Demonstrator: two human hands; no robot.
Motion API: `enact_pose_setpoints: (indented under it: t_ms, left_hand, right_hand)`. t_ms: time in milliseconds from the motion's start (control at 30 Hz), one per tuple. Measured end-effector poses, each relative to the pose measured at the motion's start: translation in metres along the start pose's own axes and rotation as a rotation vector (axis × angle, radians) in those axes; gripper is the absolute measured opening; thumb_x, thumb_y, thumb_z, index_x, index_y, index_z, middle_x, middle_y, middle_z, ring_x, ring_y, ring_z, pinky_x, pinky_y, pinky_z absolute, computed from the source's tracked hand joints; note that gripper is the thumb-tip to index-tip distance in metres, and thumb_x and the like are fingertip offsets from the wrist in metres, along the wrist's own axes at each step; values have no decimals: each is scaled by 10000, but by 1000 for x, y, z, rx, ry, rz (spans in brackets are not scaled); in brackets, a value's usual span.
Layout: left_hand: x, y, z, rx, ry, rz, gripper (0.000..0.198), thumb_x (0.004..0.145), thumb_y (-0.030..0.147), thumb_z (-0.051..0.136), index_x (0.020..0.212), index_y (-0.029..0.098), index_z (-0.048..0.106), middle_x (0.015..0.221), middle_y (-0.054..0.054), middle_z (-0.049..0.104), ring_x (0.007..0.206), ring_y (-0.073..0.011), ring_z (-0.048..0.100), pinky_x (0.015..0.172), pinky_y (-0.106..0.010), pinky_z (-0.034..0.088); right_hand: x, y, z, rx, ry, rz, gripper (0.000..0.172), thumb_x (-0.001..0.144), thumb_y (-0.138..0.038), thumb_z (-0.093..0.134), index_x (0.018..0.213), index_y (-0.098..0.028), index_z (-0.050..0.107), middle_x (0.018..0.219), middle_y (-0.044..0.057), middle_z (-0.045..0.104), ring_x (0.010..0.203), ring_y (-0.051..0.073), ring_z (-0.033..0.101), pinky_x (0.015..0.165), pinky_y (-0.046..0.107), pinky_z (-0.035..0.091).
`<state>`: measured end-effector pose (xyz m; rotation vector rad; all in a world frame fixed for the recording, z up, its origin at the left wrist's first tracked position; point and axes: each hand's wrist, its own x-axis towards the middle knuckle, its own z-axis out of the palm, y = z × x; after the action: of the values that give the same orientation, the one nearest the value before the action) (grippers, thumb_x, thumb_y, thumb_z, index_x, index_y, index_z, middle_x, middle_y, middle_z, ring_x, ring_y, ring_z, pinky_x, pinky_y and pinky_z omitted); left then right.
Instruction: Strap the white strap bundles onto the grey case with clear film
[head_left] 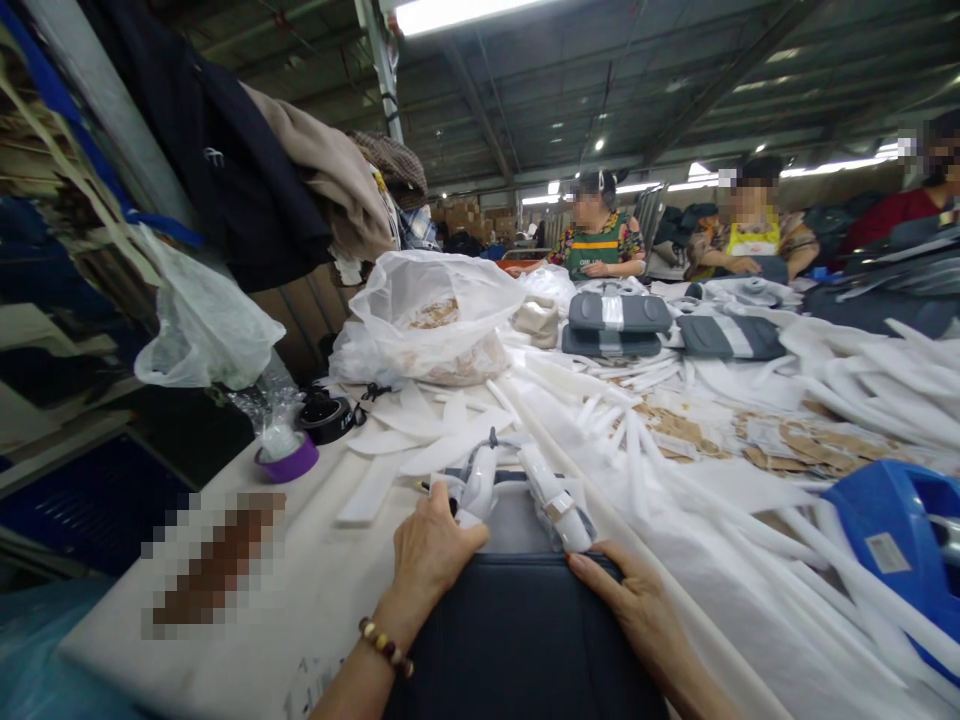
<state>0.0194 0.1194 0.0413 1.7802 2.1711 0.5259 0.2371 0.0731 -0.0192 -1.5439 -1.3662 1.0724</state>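
Observation:
A dark navy bag [525, 630] lies in front of me at the table's near edge, its top edge facing away from me. Two handle parts wrapped in white foam, a left one [480, 480] and a right one [559, 500], stick out beyond that edge; clear film and tape cover the right one. My left hand [435, 540] is closed on the bag's upper left corner, beside the left wrapped handle, with its fingertips partly hidden. At the upper right corner, my right hand [619, 580] grips the bag's edge, thumb on top and the other fingers hidden underneath.
White foam strips [630, 430] and brown paper pieces [810, 440] cover the table's right side. A plastic sack [442, 310], purple tape roll [287, 460] and black tape roll [326, 415] stand at left. A blue tape dispenser [877, 520] is at right. Co-workers sit beyond stacked grey bags [619, 313].

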Motion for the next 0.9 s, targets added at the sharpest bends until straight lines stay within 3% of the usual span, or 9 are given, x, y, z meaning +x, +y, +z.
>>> enact_pose_setpoints:
  t_ms: [133, 300, 433, 567, 667, 767, 833, 900]
  left_hand:
    - [10, -7, -7, -393, -140, -54, 286, 508, 348, 598, 732, 202, 497, 694, -20, 548, 757, -246, 542, 687, -334, 379]
    - [19, -18, -7, -781, -348, -63, 248, 495, 387, 527, 628, 178, 516, 597, 22, 522, 556, -117, 473, 534, -229, 368]
    - [28, -24, -1, -971, -459, -137, 251, 458, 379, 496, 569, 155, 522, 540, -15, 542, 505, -117, 492, 531, -250, 418]
    - [32, -28, 2, -1013, -519, -146, 303, 459, 393, 506, 596, 131, 567, 565, -60, 589, 532, -152, 552, 575, -294, 468]
    - [30, -27, 3, -947, -472, -103, 364, 517, 456, 566, 667, 125, 589, 601, -58, 609, 553, -160, 569, 590, -300, 479]
    - [26, -26, 6, -794, -294, -68, 392, 584, 486, 614, 766, 142, 570, 663, -53, 613, 642, -207, 596, 625, -338, 485]
    - [22, -23, 7, -666, -116, -43, 360, 629, 422, 631, 855, 153, 550, 805, -79, 620, 846, -274, 592, 772, -413, 466]
    - [15, -17, 7, -562, 39, 1, 348, 684, 313, 624, 977, 149, 534, 1046, -127, 580, 1105, -318, 477, 963, -474, 342]
  right_hand:
    - [-2, -2, 0, -8, 10, -8, 426, 725, -601, 539, 717, -186, 638, 659, -16, 550, 675, 173, 513, 611, 250, 367]
    - [-1, -3, 0, -10, 8, 0, 428, 723, -603, 532, 711, -185, 625, 647, -18, 534, 669, 172, 505, 613, 256, 369]
    - [-1, -6, 0, -6, 5, 5, 429, 711, -604, 540, 691, -183, 621, 641, -18, 539, 665, 172, 509, 611, 258, 372]
    - [-2, -6, -1, -10, 21, 4, 423, 708, -599, 546, 702, -185, 632, 644, -16, 553, 673, 179, 522, 616, 263, 378]
    - [-2, -4, 0, -18, 10, 9, 415, 722, -592, 545, 722, -187, 634, 658, -16, 562, 685, 182, 527, 629, 266, 381]
    - [-1, -3, 1, -12, -3, 14, 409, 730, -590, 542, 727, -190, 624, 664, -18, 558, 683, 180, 525, 628, 265, 380]
    - [0, -4, 1, -14, -1, 18, 409, 733, -592, 538, 736, -192, 621, 666, -18, 561, 686, 182, 527, 630, 266, 380]
    - [0, -5, 1, -27, 0, 13, 410, 738, -591, 535, 748, -191, 623, 682, -16, 573, 706, 188, 533, 644, 269, 380]
